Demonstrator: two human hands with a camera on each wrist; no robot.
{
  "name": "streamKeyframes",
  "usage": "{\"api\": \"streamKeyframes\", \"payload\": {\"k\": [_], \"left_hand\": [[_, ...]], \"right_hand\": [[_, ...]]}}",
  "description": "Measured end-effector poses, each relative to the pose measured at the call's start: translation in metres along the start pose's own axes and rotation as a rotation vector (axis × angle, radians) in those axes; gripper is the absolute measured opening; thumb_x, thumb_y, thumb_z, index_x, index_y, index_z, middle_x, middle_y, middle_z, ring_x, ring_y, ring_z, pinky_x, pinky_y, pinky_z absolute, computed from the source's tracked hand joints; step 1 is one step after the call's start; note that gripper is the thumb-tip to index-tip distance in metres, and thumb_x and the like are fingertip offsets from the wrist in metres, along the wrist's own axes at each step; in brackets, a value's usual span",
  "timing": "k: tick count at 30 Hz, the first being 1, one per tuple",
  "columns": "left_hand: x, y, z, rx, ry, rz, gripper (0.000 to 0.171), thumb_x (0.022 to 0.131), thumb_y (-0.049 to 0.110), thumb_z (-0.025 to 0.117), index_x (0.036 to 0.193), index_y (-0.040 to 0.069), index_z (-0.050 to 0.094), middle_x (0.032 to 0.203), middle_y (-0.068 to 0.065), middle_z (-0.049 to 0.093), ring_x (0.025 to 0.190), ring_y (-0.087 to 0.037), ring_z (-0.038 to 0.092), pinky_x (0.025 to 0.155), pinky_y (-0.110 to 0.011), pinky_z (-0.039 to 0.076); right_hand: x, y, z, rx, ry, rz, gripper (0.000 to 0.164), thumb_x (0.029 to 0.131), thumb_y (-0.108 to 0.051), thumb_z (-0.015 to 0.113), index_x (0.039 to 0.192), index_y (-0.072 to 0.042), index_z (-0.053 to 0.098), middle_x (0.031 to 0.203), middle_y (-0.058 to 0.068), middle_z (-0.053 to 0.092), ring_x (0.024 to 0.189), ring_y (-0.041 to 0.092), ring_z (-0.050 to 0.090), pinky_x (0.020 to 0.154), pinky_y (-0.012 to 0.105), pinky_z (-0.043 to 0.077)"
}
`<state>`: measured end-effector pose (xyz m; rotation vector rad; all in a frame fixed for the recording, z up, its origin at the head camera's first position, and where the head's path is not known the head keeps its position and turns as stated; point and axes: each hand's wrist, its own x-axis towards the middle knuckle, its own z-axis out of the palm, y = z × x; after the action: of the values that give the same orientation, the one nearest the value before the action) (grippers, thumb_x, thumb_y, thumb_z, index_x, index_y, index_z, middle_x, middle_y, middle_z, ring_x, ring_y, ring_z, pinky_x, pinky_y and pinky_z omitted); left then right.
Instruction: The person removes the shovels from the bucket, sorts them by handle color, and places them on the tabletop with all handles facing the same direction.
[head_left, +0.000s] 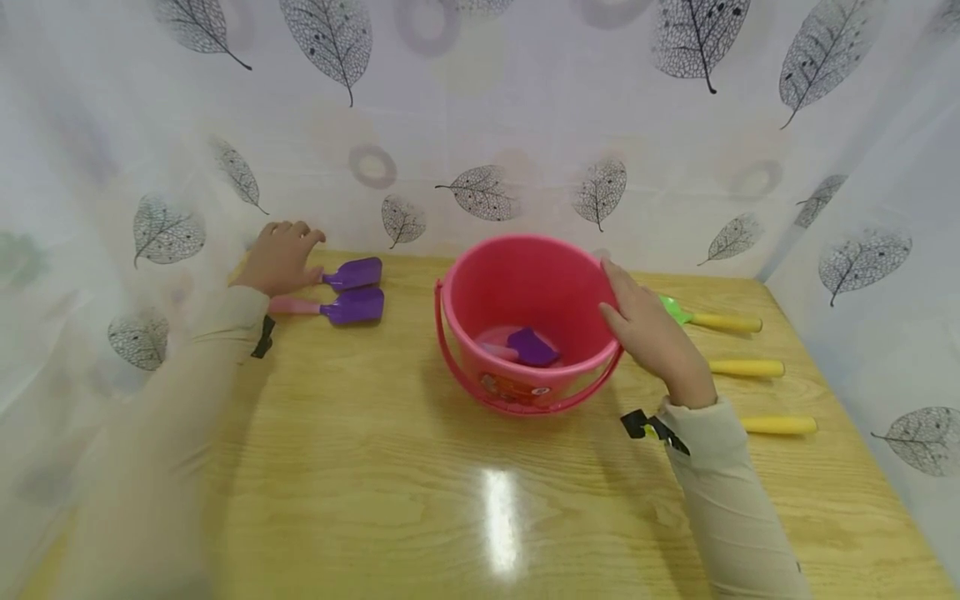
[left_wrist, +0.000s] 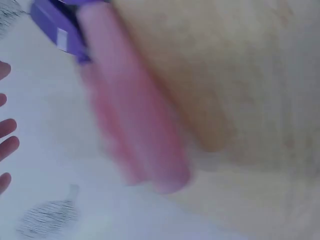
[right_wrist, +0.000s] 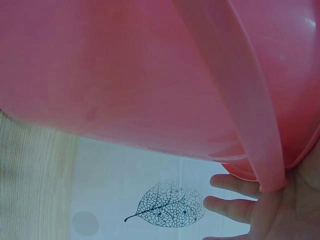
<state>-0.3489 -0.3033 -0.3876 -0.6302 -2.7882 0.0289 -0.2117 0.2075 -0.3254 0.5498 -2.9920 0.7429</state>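
Over two toy shovels at the left is my left hand [head_left: 279,257], its fingers spread and loosely bent. The nearer shovel [head_left: 352,307] has a purple blade and a pink handle [left_wrist: 135,100]; the farther shovel [head_left: 356,272] has its handle mostly hidden by the hand. In the left wrist view the fingertips [left_wrist: 7,127] are apart from the blurred handles. A pink bucket [head_left: 525,250] stands upright mid-table, its handle [right_wrist: 245,90] hanging down. My right hand [head_left: 652,333] rests at the bucket's right rim with extended fingers. Inside lies another purple shovel [head_left: 532,347].
Right of the bucket lie several yellow handles, one on a green-headed tool [head_left: 723,322], another yellow handle [head_left: 747,367] and a nearer yellow handle [head_left: 778,425]. A leaf-patterned curtain [head_left: 480,125] borders the wooden table [head_left: 375,500] at the back and sides.
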Motion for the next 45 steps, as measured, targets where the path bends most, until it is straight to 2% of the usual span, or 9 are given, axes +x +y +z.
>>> {"api": "streamKeyframes", "payload": {"k": [8, 13, 19, 21, 25, 28, 31, 38, 45], "left_hand": [[0.011, 0.046, -0.05, 0.055, 0.163, 0.078, 0.04, 0.081, 0.016, 0.059, 0.118, 0.001, 0.055, 0.108, -0.024, 0.057, 0.101, -0.043, 0.054, 0.095, -0.056, 0.039], [0.014, 0.097, -0.092, 0.081, 0.193, 0.121, 0.038, 0.083, 0.015, 0.058, 0.119, 0.001, 0.055, 0.11, -0.024, 0.057, 0.102, -0.042, 0.055, 0.094, -0.054, 0.041], [0.015, 0.161, -0.128, 0.088, 0.229, 0.269, 0.034, 0.084, 0.021, 0.061, 0.114, 0.003, 0.059, 0.106, -0.02, 0.06, 0.1, -0.038, 0.057, 0.092, -0.05, 0.045], [0.015, 0.182, -0.137, 0.092, 0.176, 0.305, 0.033, 0.087, 0.025, 0.06, 0.113, 0.004, 0.059, 0.104, -0.018, 0.06, 0.1, -0.037, 0.056, 0.092, -0.049, 0.044], [0.017, 0.223, -0.152, 0.169, -0.064, 0.332, 0.039, 0.091, 0.033, 0.055, 0.12, 0.009, 0.055, 0.109, -0.014, 0.059, 0.105, -0.033, 0.054, 0.095, -0.045, 0.043], [0.023, 0.248, -0.154, 0.235, -0.247, 0.364, 0.041, 0.091, 0.037, 0.053, 0.124, 0.012, 0.053, 0.114, -0.011, 0.059, 0.109, -0.03, 0.054, 0.098, -0.044, 0.043], [0.029, 0.267, -0.147, 0.249, -0.374, 0.417, 0.047, 0.09, 0.047, 0.052, 0.124, 0.014, 0.054, 0.115, -0.009, 0.061, 0.11, -0.028, 0.054, 0.098, -0.043, 0.042], [0.04, 0.297, -0.131, 0.26, -0.554, 0.495, 0.052, 0.087, 0.054, 0.053, 0.124, 0.017, 0.058, 0.113, -0.005, 0.065, 0.105, -0.024, 0.056, 0.093, -0.039, 0.043], [0.052, 0.309, -0.121, 0.349, -0.657, 0.493, 0.042, 0.089, 0.054, 0.049, 0.103, 0.017, 0.063, 0.093, 0.002, 0.065, 0.084, -0.014, 0.056, 0.083, -0.032, 0.049]], "right_hand": [[0.001, -0.001, 0.0, 0.006, -0.006, 0.006, 0.062, 0.099, -0.023, 0.036, 0.152, -0.01, 0.006, 0.158, 0.012, 0.014, 0.143, 0.039, 0.018, 0.114, 0.058, 0.017], [0.003, -0.002, 0.0, -0.002, -0.003, -0.008, 0.062, 0.099, -0.023, 0.036, 0.152, -0.006, 0.007, 0.158, 0.015, 0.014, 0.142, 0.041, 0.019, 0.114, 0.058, 0.018], [0.004, -0.002, 0.0, 0.001, 0.006, -0.013, 0.062, 0.099, -0.022, 0.037, 0.151, -0.006, 0.007, 0.157, 0.016, 0.015, 0.142, 0.041, 0.019, 0.114, 0.058, 0.018], [0.004, -0.001, 0.0, -0.001, 0.007, -0.009, 0.063, 0.099, -0.022, 0.037, 0.151, -0.006, 0.008, 0.158, 0.015, 0.015, 0.143, 0.04, 0.018, 0.115, 0.057, 0.017], [0.004, 0.0, 0.0, -0.009, 0.01, -0.008, 0.063, 0.098, -0.021, 0.039, 0.151, -0.004, 0.009, 0.158, 0.015, 0.014, 0.144, 0.038, 0.017, 0.116, 0.056, 0.014], [0.005, 0.001, 0.0, -0.013, 0.005, -0.006, 0.063, 0.098, -0.021, 0.039, 0.151, -0.004, 0.008, 0.158, 0.015, 0.012, 0.145, 0.036, 0.015, 0.117, 0.055, 0.012], [0.005, 0.001, 0.0, -0.011, 0.002, 0.001, 0.064, 0.098, -0.021, 0.039, 0.151, -0.004, 0.008, 0.158, 0.014, 0.012, 0.145, 0.036, 0.014, 0.116, 0.056, 0.011], [0.004, 0.002, 0.001, 0.002, -0.012, 0.0, 0.063, 0.099, -0.022, 0.038, 0.151, -0.005, 0.007, 0.158, 0.014, 0.012, 0.145, 0.036, 0.015, 0.116, 0.057, 0.011], [0.001, 0.002, -0.001, 0.012, -0.017, -0.009, 0.063, 0.1, -0.024, 0.035, 0.152, -0.008, 0.003, 0.158, 0.014, 0.011, 0.144, 0.039, 0.016, 0.115, 0.058, 0.015]]}}
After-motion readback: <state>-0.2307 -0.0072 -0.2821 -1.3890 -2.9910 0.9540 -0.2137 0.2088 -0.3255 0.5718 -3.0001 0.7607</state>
